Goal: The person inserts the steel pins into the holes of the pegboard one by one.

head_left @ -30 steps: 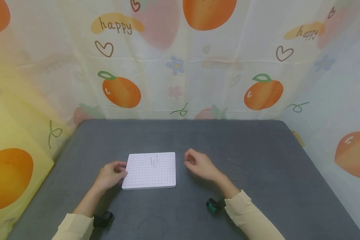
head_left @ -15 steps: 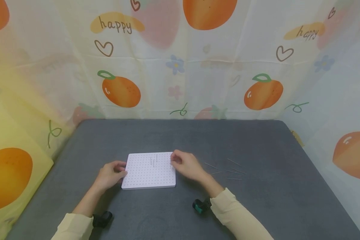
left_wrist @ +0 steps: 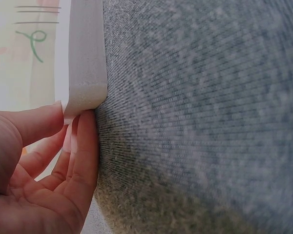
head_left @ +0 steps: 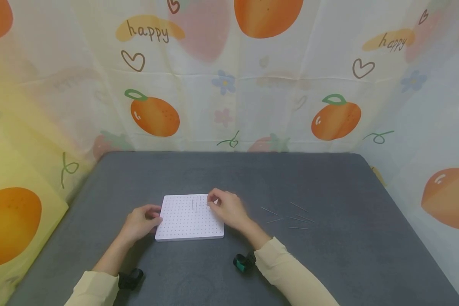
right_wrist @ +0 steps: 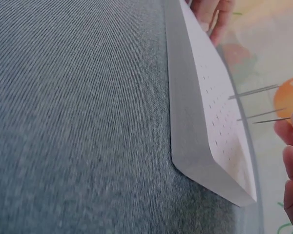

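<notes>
A white pegboard (head_left: pixel 189 227) with rows of small holes lies flat on the table. My left hand (head_left: pixel 137 223) holds its left edge, with the thumb (left_wrist: pixel 41 122) at the top face and the fingers along the side. Three thin metal pins (head_left: pixel 196 208) stand upright in holes near the board's far side. Over the far right part of the board, my right hand (head_left: pixel 229 210) pinches another thin pin (right_wrist: pixel 271 120) between thumb and fingertip. In the right wrist view its free end points toward the board, apart from the surface, close beside the standing pins.
Several loose pins (head_left: pixel 298 228) lie scattered on the dark grey table (head_left: pixel 329 263), right of the board. A curtain (head_left: pixel 267 93) printed with fruit hangs behind the table and along both sides.
My right hand has moved left from beside the board to over its far right part, bringing the pin along. Loose pins formerly behind that hand now show. The left hand stays put.
</notes>
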Action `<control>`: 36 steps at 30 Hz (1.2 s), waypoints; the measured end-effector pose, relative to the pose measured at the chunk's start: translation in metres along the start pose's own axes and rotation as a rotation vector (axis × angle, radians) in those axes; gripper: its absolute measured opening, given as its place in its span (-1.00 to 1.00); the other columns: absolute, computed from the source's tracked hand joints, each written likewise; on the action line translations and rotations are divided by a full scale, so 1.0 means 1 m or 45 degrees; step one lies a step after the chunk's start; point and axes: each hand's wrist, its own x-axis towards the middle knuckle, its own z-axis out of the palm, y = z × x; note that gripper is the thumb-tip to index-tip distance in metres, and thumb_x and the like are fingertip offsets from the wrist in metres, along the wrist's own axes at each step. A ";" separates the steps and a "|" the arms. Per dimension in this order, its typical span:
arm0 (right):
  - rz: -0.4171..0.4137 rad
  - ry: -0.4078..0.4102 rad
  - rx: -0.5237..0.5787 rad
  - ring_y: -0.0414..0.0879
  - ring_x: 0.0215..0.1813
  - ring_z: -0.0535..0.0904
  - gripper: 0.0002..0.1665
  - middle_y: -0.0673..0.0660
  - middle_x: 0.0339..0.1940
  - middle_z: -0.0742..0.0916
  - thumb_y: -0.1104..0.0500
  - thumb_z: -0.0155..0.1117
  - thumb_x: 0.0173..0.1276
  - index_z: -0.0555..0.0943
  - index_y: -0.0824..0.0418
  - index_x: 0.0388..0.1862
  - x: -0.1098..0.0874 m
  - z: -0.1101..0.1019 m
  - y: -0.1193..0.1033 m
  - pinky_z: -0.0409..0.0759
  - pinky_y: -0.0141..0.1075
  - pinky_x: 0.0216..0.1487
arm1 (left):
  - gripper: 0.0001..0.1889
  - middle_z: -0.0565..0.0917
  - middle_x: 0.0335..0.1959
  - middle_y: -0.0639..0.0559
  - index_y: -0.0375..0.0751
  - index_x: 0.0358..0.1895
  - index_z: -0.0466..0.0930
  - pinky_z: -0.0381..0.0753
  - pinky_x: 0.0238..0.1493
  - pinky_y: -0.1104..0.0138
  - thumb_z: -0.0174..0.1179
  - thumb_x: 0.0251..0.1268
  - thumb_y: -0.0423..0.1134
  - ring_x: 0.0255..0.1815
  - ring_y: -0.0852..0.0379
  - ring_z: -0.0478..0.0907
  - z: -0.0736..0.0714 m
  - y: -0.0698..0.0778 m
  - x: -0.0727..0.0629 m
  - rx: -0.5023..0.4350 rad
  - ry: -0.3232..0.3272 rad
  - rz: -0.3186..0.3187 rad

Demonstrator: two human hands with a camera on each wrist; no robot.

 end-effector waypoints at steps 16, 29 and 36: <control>0.028 -0.040 -0.132 -0.27 -0.39 0.49 -0.92 -0.15 -0.40 0.68 0.16 0.17 0.22 0.58 -0.04 -0.35 0.008 0.011 -0.007 0.38 -0.46 -0.40 | -0.58 0.54 -0.10 -0.26 -0.32 0.14 0.40 0.64 -0.33 0.27 0.16 0.20 -0.31 -0.33 0.05 0.56 -0.001 0.000 0.002 0.002 0.003 0.004; -0.021 -0.041 -0.187 -0.25 -0.40 0.50 -0.93 -0.14 -0.44 0.69 0.17 0.18 0.22 0.58 -0.03 -0.35 0.007 0.019 -0.002 0.40 -0.43 -0.39 | -0.57 0.54 -0.10 -0.27 -0.32 0.13 0.41 0.64 -0.32 0.26 0.17 0.19 -0.29 -0.32 0.04 0.56 -0.001 0.000 0.001 0.006 0.007 -0.009; -0.033 -0.024 -0.182 -0.25 -0.41 0.50 -0.92 -0.12 -0.40 0.70 0.18 0.18 0.21 0.58 -0.01 -0.36 0.007 0.022 -0.002 0.41 -0.42 -0.37 | -0.57 0.55 -0.11 -0.24 -0.31 0.14 0.40 0.64 -0.35 0.28 0.17 0.20 -0.30 -0.32 0.06 0.55 -0.001 0.000 0.001 0.007 0.003 -0.016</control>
